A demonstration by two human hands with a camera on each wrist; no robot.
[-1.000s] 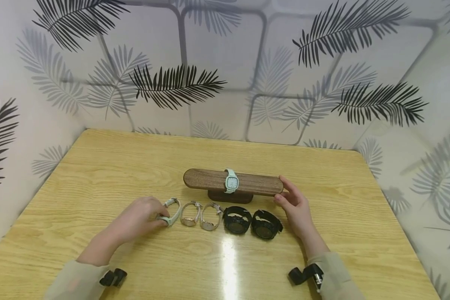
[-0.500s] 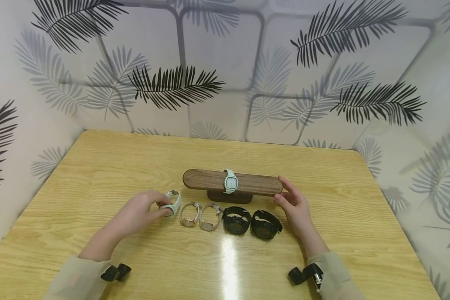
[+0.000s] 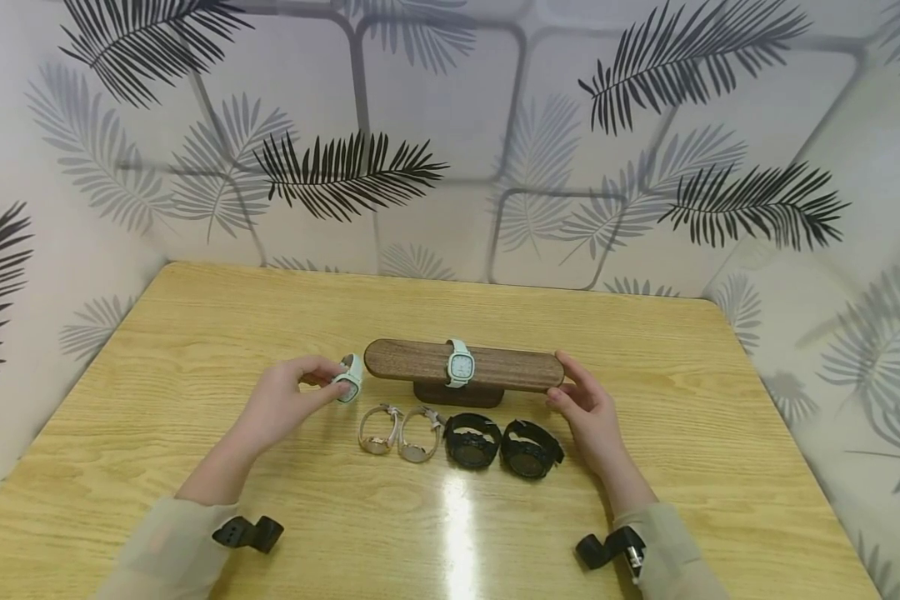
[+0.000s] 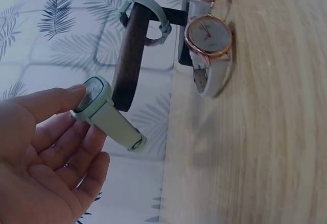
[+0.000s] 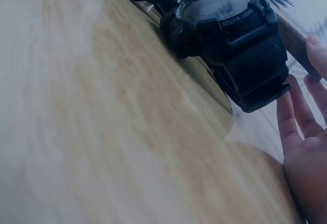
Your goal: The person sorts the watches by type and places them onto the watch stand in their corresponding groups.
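My left hand [image 3: 281, 408] pinches a mint-green wristwatch [image 4: 113, 124] between thumb and fingers, just off the left end of a dark wooden watch stand [image 3: 405, 359]. The watch's strap forms a loop, and in the left wrist view its dial lies under the thumb. A second mint-green watch [image 3: 461, 367] is wrapped around the middle of the stand's bar. At the bar's right end, my right hand [image 3: 594, 421] holds it between thumb and fingers. In the right wrist view a black sports watch [image 5: 255, 60] partly covers that end.
In front of the stand, a row of watches sits on the wooden table [image 3: 270, 517]: two with rose-gold cases and pale straps [image 3: 377, 445], then two black ones [image 3: 471, 451]. A leaf-patterned wall covering [image 3: 435, 225] rises behind the table.
The left hand has lifted the mint-green watch from the left end of the row and brought it up beside the stand's left end. The right hand stays at the stand.
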